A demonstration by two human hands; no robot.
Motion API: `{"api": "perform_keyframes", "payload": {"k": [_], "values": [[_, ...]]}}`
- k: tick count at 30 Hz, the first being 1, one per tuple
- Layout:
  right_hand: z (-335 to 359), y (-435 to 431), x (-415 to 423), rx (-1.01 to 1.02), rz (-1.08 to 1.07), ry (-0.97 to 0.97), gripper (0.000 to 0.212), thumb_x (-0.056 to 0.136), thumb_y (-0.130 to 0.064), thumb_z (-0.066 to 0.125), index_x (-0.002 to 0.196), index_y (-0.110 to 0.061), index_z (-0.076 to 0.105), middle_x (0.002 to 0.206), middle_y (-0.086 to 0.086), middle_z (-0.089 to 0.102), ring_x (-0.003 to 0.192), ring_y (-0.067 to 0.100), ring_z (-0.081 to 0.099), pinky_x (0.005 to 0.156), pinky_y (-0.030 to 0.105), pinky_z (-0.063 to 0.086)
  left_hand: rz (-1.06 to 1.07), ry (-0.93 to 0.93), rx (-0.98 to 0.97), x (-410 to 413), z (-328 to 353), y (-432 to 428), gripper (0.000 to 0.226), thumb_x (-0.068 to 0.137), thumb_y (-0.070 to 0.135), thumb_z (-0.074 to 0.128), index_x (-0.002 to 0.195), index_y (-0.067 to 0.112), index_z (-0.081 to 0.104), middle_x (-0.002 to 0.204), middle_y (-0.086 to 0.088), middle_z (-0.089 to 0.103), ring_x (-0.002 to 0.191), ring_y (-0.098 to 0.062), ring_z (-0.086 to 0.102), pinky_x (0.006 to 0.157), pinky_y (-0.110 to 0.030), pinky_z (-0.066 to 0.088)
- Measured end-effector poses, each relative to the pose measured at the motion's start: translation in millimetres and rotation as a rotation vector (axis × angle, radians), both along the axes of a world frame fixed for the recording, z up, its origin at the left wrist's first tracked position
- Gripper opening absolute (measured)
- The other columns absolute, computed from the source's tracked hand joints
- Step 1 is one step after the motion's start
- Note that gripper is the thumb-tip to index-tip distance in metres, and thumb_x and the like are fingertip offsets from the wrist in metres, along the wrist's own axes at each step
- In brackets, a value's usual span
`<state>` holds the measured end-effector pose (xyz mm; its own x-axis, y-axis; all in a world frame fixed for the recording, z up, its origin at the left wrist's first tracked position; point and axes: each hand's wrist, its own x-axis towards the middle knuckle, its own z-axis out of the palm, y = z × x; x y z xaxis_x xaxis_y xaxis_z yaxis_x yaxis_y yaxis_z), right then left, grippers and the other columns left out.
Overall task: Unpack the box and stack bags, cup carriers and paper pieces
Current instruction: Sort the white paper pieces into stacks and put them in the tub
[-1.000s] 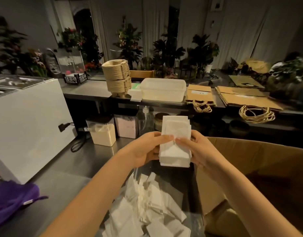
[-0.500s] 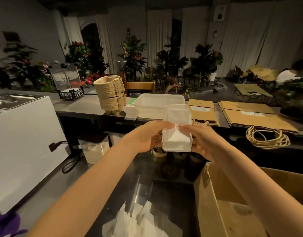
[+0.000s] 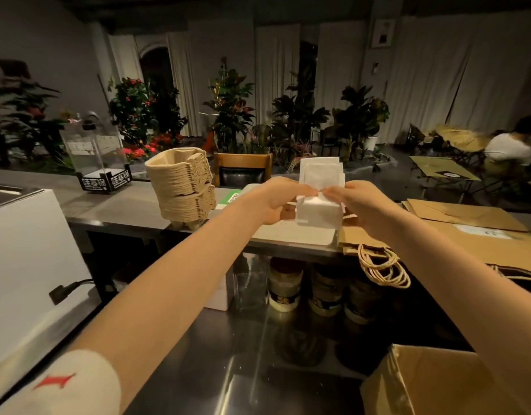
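I saw a dim room. Pale curtains (image 3: 276, 70) hung full length along the back wall at twelve o'clock, with a dark arched doorway (image 3: 156, 70) at eleven. Potted plants (image 3: 231, 109) stood in a row before them, with red flowers (image 3: 138, 151) at ten o'clock. A framed picture (image 3: 383, 32) hung high at one o'clock. A wooden chair (image 3: 242, 172) sat just behind the grey counter (image 3: 123, 205). At two o'clock a seated person (image 3: 508, 148) in a white top was near a folding table (image 3: 440, 170). At six, the lower steel counter (image 3: 228, 354) caught a streak of light.
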<state>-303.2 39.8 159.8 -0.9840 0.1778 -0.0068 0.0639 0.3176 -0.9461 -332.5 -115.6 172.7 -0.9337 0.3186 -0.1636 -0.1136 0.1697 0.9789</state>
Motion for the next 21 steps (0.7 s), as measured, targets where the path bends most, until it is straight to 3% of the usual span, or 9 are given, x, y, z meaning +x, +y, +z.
{"api": "perform_keyframes", "payload": {"k": [5, 8, 10, 13, 15, 17, 21], "values": [[1, 10, -50, 0.243, -0.038, 0.016, 0.024, 0.086, -0.024, 0.058, 0.100, -0.005, 0.064, 0.100, 0.011, 0.063, 0.082, 0.018, 0.055, 0.061, 0.025, 0.042, 0.038, -0.005, -0.050, -48, -6, 19, 0.014, 0.087, 0.012, 0.070, 0.099, 0.013, 0.064, 0.100, -0.005, 0.057, 0.092, -0.021, 0.055, 0.088, -0.036, 0.051], [-8, 10, -75, 0.418, -0.087, 0.026, 0.022, 0.087, -0.020, 0.052, 0.093, -0.002, 0.064, 0.093, 0.011, 0.062, 0.083, 0.021, 0.055, 0.065, 0.028, 0.042, 0.037, -0.047, -0.099, -69, -15, 26, 0.012, 0.089, 0.012, 0.069, 0.098, 0.011, 0.060, 0.097, -0.006, 0.053, 0.087, -0.021, 0.053, 0.080, -0.033, 0.051], [-16, 11, -89, 0.524, -0.107, 0.022, 0.020, 0.088, -0.021, 0.051, 0.096, -0.005, 0.060, 0.094, 0.012, 0.058, 0.085, 0.023, 0.054, 0.069, 0.031, 0.042, 0.031, -0.046, -0.184, -83, -20, 29, 0.023, 0.090, 0.013, 0.068, 0.111, 0.010, 0.058, 0.095, -0.006, 0.050, 0.084, -0.020, 0.051, 0.077, -0.032, 0.050], [-24, 12, -100, 0.692, -0.139, -0.056, 0.044, 0.085, -0.027, 0.059, 0.121, -0.004, 0.047, 0.113, 0.014, 0.056, 0.105, 0.030, 0.054, 0.080, 0.036, 0.047, -0.013, -0.025, -0.308, -100, -32, 34, 0.038, 0.093, 0.016, 0.064, 0.129, 0.007, 0.054, 0.102, -0.008, 0.053, 0.085, -0.021, 0.053, 0.082, -0.031, 0.048], [-29, 11, -100, 0.878, -0.123, -0.085, 0.065, 0.082, -0.037, 0.065, 0.134, -0.007, 0.038, 0.129, 0.017, 0.050, 0.118, 0.035, 0.047, 0.095, 0.043, 0.045, -0.093, -0.013, -0.443, -105, -41, 39, 0.042, 0.095, 0.020, 0.060, 0.135, 0.011, 0.051, 0.125, -0.008, 0.055, 0.106, -0.025, 0.056, 0.091, -0.033, 0.044], [-34, 10, -99, 1.048, -0.087, -0.063, 0.073, 0.081, -0.046, 0.068, 0.138, -0.013, 0.037, 0.137, 0.016, 0.039, 0.125, 0.037, 0.038, 0.100, 0.046, 0.038, -0.164, -0.014, -0.587, -106, -43, 44, 0.044, 0.096, 0.023, 0.057, 0.137, 0.012, 0.049, 0.136, -0.007, 0.053, 0.118, -0.025, 0.052, 0.092, -0.035, 0.040], [-40, 11, -107, 1.169, -0.025, -0.091, 0.035, 0.089, -0.037, 0.061, 0.120, -0.020, 0.060, 0.136, 0.009, 0.036, 0.122, 0.034, 0.035, 0.099, 0.046, 0.036, -0.198, 0.035, -0.791, -111, -44, 51, 0.051, 0.097, 0.031, 0.057, 0.141, 0.009, 0.044, 0.143, -0.010, 0.049, 0.126, -0.027, 0.048, 0.102, -0.039, 0.039]]}}
